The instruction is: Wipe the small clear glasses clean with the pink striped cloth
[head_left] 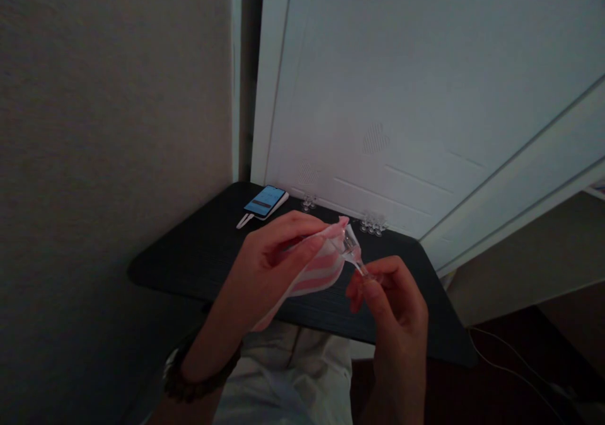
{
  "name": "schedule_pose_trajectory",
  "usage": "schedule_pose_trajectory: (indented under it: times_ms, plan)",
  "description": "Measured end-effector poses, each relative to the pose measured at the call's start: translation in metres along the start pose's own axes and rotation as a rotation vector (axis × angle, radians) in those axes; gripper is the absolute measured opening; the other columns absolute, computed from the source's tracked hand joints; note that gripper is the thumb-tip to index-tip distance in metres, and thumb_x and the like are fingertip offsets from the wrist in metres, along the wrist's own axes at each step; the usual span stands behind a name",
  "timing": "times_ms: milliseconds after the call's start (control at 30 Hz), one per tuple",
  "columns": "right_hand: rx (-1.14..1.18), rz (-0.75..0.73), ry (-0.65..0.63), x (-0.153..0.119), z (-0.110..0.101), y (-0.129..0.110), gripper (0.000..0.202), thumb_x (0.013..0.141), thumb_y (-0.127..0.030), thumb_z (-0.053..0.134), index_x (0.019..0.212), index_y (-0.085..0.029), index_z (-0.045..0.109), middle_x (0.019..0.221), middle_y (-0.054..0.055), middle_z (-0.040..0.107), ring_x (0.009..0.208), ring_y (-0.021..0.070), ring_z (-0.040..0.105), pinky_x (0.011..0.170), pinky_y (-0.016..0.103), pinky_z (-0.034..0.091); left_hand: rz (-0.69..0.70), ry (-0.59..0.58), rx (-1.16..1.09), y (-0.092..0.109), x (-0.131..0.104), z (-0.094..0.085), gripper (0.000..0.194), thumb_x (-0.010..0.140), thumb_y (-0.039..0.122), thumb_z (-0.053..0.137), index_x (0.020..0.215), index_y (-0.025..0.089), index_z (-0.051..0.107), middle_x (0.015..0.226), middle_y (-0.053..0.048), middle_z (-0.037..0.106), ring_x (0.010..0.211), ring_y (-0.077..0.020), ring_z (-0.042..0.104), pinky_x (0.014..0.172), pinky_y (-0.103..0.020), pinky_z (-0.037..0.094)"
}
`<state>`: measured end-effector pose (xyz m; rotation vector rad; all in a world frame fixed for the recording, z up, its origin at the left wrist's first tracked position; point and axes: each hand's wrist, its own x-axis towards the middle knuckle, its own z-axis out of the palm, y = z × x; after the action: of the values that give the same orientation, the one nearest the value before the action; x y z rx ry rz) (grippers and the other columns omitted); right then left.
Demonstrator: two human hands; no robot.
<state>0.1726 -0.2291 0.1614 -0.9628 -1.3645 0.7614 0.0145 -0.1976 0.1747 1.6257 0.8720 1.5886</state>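
Note:
My left hand (271, 258) is closed on a pink-and-white striped cloth (319, 277), which hangs down below the fingers. My right hand (394, 305) pinches the narrow end of a small clear goblet-shaped glass (351, 247), tilted with its wide end toward the cloth. An edge of the cloth meets the wide end of the glass; whether it reaches inside I cannot tell. Both hands are above a dark table (189, 264). Farther back on it stand a small cluster of clear glass pieces (309, 202) and a larger cluster of several clear glass pieces (373, 224).
A phone (266, 202) with a lit screen lies on a white object at the table's back left, a short white strap (244, 221) beside it. Behind the table is a white panelled door (401, 84); a wall (118, 97) borders the left. A pale cable (505, 349) runs along the floor at right.

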Motion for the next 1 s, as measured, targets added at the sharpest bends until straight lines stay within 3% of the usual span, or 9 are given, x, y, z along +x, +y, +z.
schedule_pose_trajectory:
  times_ms: [167,367,567,667,867,1000]
  plan:
    - [-0.100,0.051,0.006,0.002,0.000,0.006,0.011,0.083,-0.031,0.058,0.080,-0.021,0.055,0.068,-0.003,0.057,0.059,0.0107,0.051,0.055,0.023,0.041,-0.031,-0.020,0.030,-0.005,0.004,-0.001,0.019,0.086,0.026,0.053,0.091,0.020,0.070,0.093,-0.004,0.070,0.085,-0.0174,0.062,0.074,-0.025,0.048]
    - [-0.163,0.018,-0.002,0.003,0.001,0.004,0.011,0.080,-0.030,0.061,0.081,-0.021,0.056,0.068,-0.003,0.059,0.058,0.0107,0.053,0.055,0.023,0.041,-0.131,0.092,0.042,-0.005,0.004,0.001,0.013,0.079,0.030,0.063,0.079,0.021,0.072,0.079,0.000,0.071,0.073,-0.0158,0.063,0.063,-0.022,0.049]
    - [-0.174,0.016,-0.078,0.001,0.002,-0.007,0.007,0.079,-0.024,0.062,0.081,-0.021,0.056,0.073,-0.003,0.059,0.065,0.0114,0.055,0.059,0.023,0.042,-0.267,0.158,-0.033,0.001,0.002,0.004,0.017,0.077,0.034,0.064,0.085,0.021,0.071,0.074,0.000,0.071,0.060,-0.0145,0.062,0.048,-0.020,0.046]
    - [-0.185,0.011,-0.099,0.003,0.005,-0.010,0.007,0.078,-0.021,0.062,0.080,-0.021,0.055,0.074,-0.003,0.059,0.067,0.0119,0.055,0.060,0.023,0.043,-0.239,0.149,-0.008,0.002,0.002,0.001,0.017,0.078,0.034,0.064,0.088,0.023,0.071,0.076,0.001,0.071,0.065,-0.0149,0.063,0.052,-0.021,0.048]
    - [-0.216,-0.009,-0.124,0.009,0.014,-0.011,0.010,0.078,-0.024,0.063,0.082,-0.020,0.054,0.072,-0.002,0.060,0.066,0.0123,0.055,0.061,0.024,0.042,-0.039,0.098,0.150,0.007,0.005,-0.013,0.017,0.081,0.030,0.059,0.090,0.023,0.072,0.099,-0.002,0.071,0.090,-0.0193,0.064,0.079,-0.026,0.050]
    - [-0.228,-0.010,-0.127,0.008,0.010,-0.011,0.009,0.079,-0.024,0.062,0.081,-0.020,0.054,0.072,-0.003,0.058,0.066,0.0117,0.054,0.060,0.023,0.042,0.001,0.046,0.203,0.011,0.007,-0.010,0.020,0.083,0.029,0.055,0.094,0.023,0.071,0.102,-0.003,0.070,0.093,-0.0195,0.063,0.079,-0.026,0.049]
